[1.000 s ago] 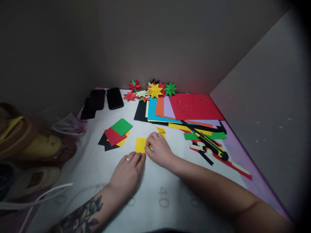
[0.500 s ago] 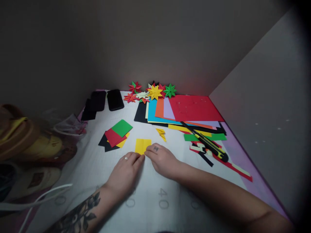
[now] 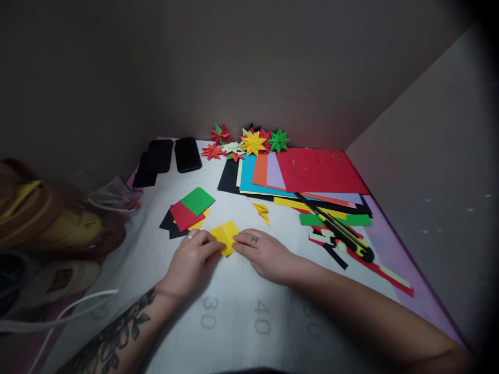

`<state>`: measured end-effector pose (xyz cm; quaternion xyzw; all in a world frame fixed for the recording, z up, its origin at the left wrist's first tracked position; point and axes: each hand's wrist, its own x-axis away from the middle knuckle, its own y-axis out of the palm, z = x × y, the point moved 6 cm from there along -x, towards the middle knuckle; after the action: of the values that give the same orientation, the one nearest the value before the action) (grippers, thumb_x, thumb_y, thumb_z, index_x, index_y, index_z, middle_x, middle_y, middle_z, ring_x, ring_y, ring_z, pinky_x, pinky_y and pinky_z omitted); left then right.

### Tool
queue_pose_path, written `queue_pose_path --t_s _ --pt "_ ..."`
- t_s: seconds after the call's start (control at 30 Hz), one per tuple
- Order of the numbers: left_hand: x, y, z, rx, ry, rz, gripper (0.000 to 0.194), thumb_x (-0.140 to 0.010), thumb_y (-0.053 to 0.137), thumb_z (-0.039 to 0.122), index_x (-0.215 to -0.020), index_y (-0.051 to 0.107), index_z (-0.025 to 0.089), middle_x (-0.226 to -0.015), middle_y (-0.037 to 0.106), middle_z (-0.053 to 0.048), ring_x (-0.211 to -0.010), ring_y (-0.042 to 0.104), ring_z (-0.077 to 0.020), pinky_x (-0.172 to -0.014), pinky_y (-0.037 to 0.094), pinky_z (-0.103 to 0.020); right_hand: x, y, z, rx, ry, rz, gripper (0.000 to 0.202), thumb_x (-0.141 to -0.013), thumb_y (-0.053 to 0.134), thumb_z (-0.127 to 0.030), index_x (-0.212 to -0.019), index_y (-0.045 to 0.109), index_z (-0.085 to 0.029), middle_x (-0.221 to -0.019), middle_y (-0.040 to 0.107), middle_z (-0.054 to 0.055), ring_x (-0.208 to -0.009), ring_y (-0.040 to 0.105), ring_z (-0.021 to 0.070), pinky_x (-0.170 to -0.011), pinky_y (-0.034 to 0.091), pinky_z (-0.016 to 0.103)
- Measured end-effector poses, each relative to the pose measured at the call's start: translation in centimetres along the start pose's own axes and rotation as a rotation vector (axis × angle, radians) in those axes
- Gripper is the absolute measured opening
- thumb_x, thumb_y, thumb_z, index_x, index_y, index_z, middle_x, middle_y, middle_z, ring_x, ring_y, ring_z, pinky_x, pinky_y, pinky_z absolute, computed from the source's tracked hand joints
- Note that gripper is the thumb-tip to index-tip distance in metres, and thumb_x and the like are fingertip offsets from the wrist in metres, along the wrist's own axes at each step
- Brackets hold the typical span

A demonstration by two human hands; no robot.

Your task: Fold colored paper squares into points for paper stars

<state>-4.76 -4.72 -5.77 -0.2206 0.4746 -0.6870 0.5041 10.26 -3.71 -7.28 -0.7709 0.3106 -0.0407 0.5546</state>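
Observation:
Between my two hands lies a small yellow paper square (image 3: 227,235) with a crease down its middle, turned at a slight angle on the white mat (image 3: 234,291). My left hand (image 3: 195,255) pinches its left edge, fingers together. On the right edge, the closed fingertips of my right hand (image 3: 265,253) hold the same paper. Just beyond, small folded yellow pieces (image 3: 262,212) rest on the mat. Left of them is a pile of green (image 3: 198,201), red, yellow and black paper squares.
Folded paper stars (image 3: 253,143) stand at the back beside a stack of coloured sheets (image 3: 323,170). A yellow and black cutter (image 3: 346,236) lies over paper strips at right. Two phones (image 3: 188,155) lie back left; bags and a cable (image 3: 86,295) are at left.
The yellow square has rotated from upright to slanted. My left hand has shifted from its near edge to its left side. The whole view has moved slightly.

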Motion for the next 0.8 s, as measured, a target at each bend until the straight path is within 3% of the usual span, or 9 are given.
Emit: queue_pose_path --t_s 0.27,0.8 --pt "-1.1 -0.2 0.2 0.102 -0.039 -0.041 0.019 -0.088 0.051 0.024 -0.083 0.069 0.02 -0.087 0.058 -0.004 -0.082 0.052 -0.0169 -0.075 0.041 -0.033 0.4 -0.3 0.3 0.025 -0.013 -0.081 0.036 -0.084 0.049 -0.009 -0.113 0.063 -0.024 -0.121 0.061 0.007 -0.116 0.048 0.0231 -0.094 0.043 0.041" --pt "-2.3 0.9 -0.3 0.002 -0.193 -0.078 0.023 -0.087 0.05 0.03 -0.075 0.064 0.017 -0.082 0.056 -0.004 -0.077 0.05 -0.0182 -0.073 0.038 -0.033 0.5 -0.3 0.7 -0.028 -0.037 -0.113 0.035 -0.085 0.049 -0.01 -0.116 0.061 -0.024 -0.122 0.062 0.004 -0.116 0.046 0.0235 -0.095 0.041 0.041"
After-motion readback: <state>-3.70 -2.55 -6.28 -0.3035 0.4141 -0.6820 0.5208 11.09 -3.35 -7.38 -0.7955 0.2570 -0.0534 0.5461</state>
